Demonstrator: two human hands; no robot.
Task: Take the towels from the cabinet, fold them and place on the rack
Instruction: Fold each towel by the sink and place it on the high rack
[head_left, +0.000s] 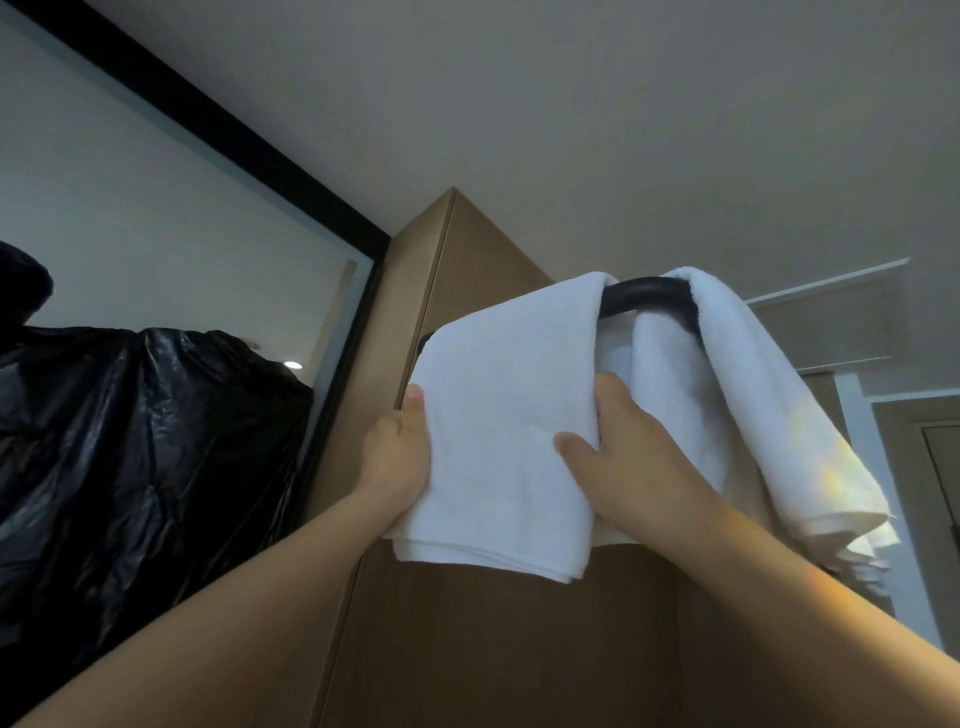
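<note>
Folded towel (504, 415) hangs down over the rack bar (644, 293).
Left hand (397, 457) grips its left edge, right hand (623, 467) its right.

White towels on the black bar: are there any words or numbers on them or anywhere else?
None. The folded white towel, the second white towel, the black rack bar, the brown wooden cabinet and the shiny black plastic bag show no readable words, labels or numbers.

Home: towel rack (644, 294), wooden cabinet (467, 649).
</note>
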